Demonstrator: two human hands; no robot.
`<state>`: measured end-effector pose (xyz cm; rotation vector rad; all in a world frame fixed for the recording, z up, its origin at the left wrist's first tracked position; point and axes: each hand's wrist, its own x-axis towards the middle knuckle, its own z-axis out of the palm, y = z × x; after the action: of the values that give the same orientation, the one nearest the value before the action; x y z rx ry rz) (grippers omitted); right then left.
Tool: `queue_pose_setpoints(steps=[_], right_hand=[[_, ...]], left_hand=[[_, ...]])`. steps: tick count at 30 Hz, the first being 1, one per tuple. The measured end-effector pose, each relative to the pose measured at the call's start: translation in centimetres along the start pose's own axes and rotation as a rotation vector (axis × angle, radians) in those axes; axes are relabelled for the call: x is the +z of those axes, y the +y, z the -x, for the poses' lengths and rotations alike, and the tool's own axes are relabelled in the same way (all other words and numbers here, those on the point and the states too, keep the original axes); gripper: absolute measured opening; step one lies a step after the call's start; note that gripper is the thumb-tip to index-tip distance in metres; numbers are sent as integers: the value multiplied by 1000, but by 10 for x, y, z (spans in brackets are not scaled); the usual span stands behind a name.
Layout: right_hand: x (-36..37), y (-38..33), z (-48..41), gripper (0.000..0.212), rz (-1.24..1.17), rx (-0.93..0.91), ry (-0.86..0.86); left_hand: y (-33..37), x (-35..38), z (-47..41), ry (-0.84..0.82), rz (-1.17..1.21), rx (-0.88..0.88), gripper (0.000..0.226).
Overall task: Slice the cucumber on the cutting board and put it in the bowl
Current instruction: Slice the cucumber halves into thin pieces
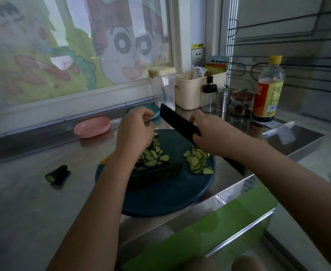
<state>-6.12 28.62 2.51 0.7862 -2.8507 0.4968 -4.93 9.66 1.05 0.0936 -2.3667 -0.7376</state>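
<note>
1. Head view, centre: a round dark blue cutting board (160, 194) lies on the steel counter (24, 202), close to its near edge.
2. On the board sit two heaps of cucumber slices, one left of centre (154, 156) and one to the right (198, 162), well apart. An uncut cucumber piece (158, 173) lies along the front of the left heap, touching it.
3. The left hand (135, 133) hovers over the far end of the left heap, fingers curled and bunched at the tips. There is a small pale green bit at the fingertips, but I cannot tell whether they pinch it.
4. The right hand (209, 133) grips the knife (178, 122) firmly. Its dark blade is lifted off the board and slants toward the upper left.
5. Left of the board, a cucumber end (56, 174) lies alone on the counter.
6. Behind the board are a pink bowl (92, 127) at the left and a blue bowl (155, 110), partly hidden by the left hand.
7. Upper right: a cream basket (192, 90) and a yellow-capped bottle (268, 89).
</note>
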Motion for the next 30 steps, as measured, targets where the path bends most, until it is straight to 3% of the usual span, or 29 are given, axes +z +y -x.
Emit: queue_pose_setpoints(steps=[1, 4, 7, 15, 25, 30], right_hand=[[-3, 2, -4, 27, 94, -52, -20], [-9, 9, -12, 28, 325, -163, -17], [-12, 14, -19, 34, 466, -218, 5], [-9, 15, -32, 27, 504, -323, 67], [-8, 19, -37, 30, 544, -460, 98], [-19, 27, -35, 30, 554, -437, 96]], left_hand=[[-1, 0, -1, -57, -75, 42, 40], [5, 4, 4, -442, -225, 113, 75], [11, 12, 10, -617, -329, 148, 89], [16, 30, 20, -582, -345, 262, 92], [13, 29, 15, -522, -338, 242, 81], [-2, 27, 6, -517, -473, 153, 74]])
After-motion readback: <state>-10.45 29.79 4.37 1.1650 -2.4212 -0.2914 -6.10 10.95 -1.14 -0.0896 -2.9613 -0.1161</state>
